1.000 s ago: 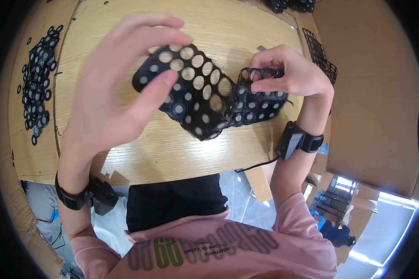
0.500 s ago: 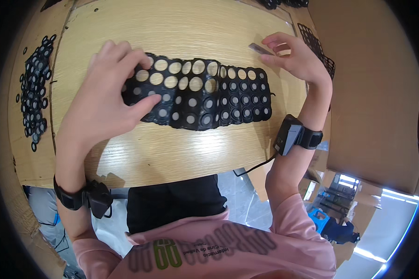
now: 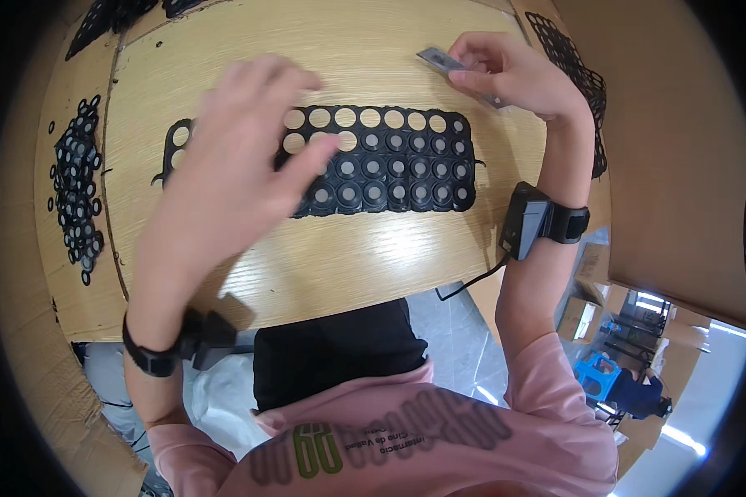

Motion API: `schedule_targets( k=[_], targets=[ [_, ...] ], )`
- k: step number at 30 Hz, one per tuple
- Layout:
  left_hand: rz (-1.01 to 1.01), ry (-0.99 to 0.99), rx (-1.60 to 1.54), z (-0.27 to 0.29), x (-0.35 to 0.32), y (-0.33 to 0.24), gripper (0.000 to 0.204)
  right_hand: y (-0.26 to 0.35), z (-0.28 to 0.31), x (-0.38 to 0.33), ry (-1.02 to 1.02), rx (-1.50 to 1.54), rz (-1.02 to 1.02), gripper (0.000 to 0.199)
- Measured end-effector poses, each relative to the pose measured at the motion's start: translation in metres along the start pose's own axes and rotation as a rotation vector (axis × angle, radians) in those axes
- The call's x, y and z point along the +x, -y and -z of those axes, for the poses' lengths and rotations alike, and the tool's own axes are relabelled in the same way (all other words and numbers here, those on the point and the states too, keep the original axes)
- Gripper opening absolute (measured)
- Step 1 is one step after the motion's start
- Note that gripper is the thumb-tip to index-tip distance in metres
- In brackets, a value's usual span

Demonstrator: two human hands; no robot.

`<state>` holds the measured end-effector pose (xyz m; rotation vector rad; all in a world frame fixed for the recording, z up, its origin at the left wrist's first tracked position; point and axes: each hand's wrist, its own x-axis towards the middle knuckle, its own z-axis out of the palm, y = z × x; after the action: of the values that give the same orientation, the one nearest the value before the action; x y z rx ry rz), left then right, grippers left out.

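Observation:
A black rubber sheet [image 3: 397, 181] lies flat on the table, with rows of round holes along its far side. Several ring-shaped pieces with pale centres fill its nearer rows and the right end. Over the sheet's left part is my left hand [image 3: 232, 161], blurred by motion, its thumb and fingers apart and nothing visibly held. It hides part of the sheet. Beyond the sheet's far right corner, my right hand [image 3: 514, 79] is closed on a flat grey blade-like strip [image 3: 436, 58] that sticks out past the fingertips, pointing left.
On the left lies a heap of small black rings [image 3: 79, 186]. Perforated black sheets [image 3: 568, 62] rest along the right edge, and more black pieces [image 3: 112, 25] at the far left. Cardboard [image 3: 680, 166] walls the right side. A cable hangs from my right wrist's device [image 3: 526, 222].
The sheet has gone from buckled to flat, its left end now spread out. My left hand has let go and moved right. My right hand has shifted slightly left and away with the strip.

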<state>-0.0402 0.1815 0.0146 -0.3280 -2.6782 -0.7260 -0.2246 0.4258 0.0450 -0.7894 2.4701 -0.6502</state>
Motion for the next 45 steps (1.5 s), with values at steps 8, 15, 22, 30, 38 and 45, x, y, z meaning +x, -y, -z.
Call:
schedule_targets(
  k=[8, 15, 22, 30, 38, 45],
  targets=[
    [0.151, 0.163, -0.191, -0.034, 0.022, -0.012, 0.04, 0.005, -0.001, 0.006, 0.095, 0.288, 0.118, 0.014],
    [0.256, 0.349, -0.364, -0.011, 0.023, 0.005, 0.028, 0.02, -0.008, 0.003, 0.235, 0.556, 0.342, 0.01],
    [0.471, 0.32, -0.806, -0.009, 0.018, 0.013, 0.013, 0.034, -0.032, 0.011, 0.609, 0.705, 0.407, 0.01],
    [0.488, 0.286, -0.828, -0.011, 0.016, 0.014, 0.012, 0.033, -0.033, 0.011, 0.564, 0.554, 0.391, 0.01],
    [0.521, 0.291, -0.802, -0.013, 0.015, 0.01, 0.014, 0.034, -0.039, 0.011, 0.469, 0.372, 0.313, 0.012],
    [0.53, 0.275, -0.825, -0.014, 0.014, 0.01, 0.013, 0.037, -0.033, 0.012, 0.545, 0.414, 0.333, 0.011]
  ],
)
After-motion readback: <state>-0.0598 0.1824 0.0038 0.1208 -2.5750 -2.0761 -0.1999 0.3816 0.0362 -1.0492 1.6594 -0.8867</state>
